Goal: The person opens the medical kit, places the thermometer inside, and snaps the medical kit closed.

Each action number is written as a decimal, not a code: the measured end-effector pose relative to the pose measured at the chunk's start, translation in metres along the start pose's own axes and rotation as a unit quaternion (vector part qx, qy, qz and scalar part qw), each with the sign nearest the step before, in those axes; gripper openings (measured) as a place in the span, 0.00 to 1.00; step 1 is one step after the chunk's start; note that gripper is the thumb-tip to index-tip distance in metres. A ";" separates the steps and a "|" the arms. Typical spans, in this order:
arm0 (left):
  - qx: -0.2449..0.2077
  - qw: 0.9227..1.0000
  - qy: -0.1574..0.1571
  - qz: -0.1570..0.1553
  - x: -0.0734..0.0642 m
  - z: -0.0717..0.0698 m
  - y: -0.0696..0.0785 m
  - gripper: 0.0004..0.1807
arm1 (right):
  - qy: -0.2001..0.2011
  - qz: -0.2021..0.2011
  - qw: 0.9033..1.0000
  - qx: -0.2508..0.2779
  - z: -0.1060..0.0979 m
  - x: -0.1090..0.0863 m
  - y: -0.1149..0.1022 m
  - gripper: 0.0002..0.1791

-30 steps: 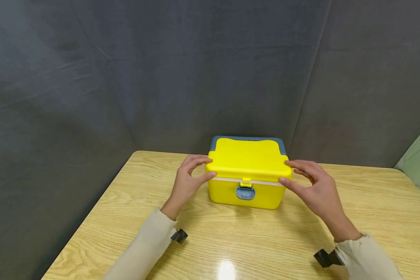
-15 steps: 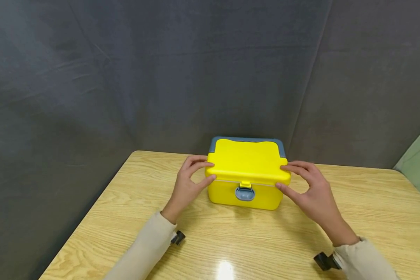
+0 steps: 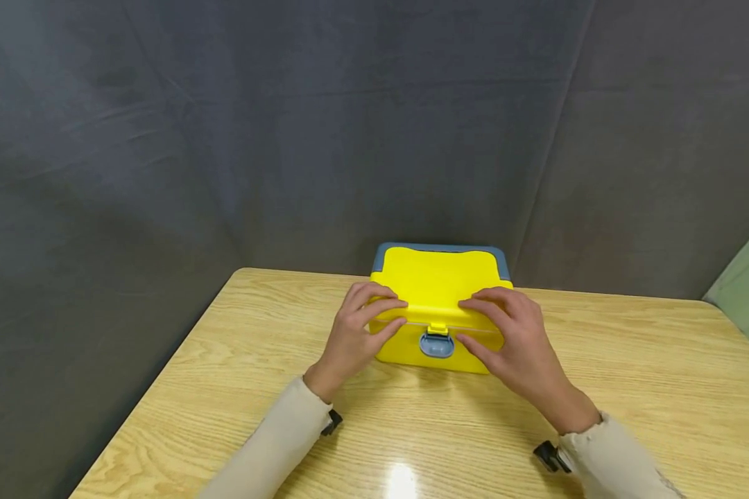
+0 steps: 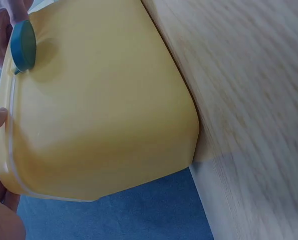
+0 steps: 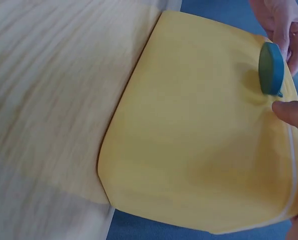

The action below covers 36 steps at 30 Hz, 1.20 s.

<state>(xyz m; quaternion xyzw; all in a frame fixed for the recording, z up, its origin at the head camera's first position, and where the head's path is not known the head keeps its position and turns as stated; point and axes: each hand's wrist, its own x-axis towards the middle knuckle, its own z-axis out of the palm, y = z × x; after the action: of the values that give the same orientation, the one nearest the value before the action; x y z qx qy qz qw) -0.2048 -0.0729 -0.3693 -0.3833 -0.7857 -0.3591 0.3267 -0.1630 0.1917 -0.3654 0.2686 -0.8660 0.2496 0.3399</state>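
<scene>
A yellow box [image 3: 440, 277] with a blue-grey carrying handle [image 3: 443, 247] along its back edge stands on the table, its lid down. At its front a blue-grey latch [image 3: 437, 345] sticks outward from the wall; in the wrist views this latch [image 4: 23, 46] looks teal. My left hand [image 3: 358, 329] touches the lid's front edge left of the latch, fingers on top and thumb at the seam. To the right of the latch, my right hand [image 3: 514, 346] rests its fingertips on the lid, its thumb [image 5: 291, 112] just beside the latch.
The pale wooden table [image 3: 225, 374] extends to both sides and in front of the box. Close behind rises a dark grey curtain [image 3: 374, 138]. A light green surface [image 3: 745, 298] shows at the far right.
Both hands have slid inward from the lid's front corners toward the latch. The lid has come down, and its white seam line has narrowed. The box has barely moved.
</scene>
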 end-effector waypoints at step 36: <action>-0.035 0.999 0.024 -0.019 -0.004 0.004 -0.003 0.13 | 0.061 0.018 0.998 -0.013 0.016 0.000 -0.009 0.34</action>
<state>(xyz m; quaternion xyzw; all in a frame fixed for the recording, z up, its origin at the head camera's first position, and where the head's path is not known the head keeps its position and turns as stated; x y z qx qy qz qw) -0.2067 -0.0725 -0.3752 -0.3705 -0.7717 -0.4020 0.3250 -0.1648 0.1748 -0.3732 0.2327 -0.8516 0.2603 0.3910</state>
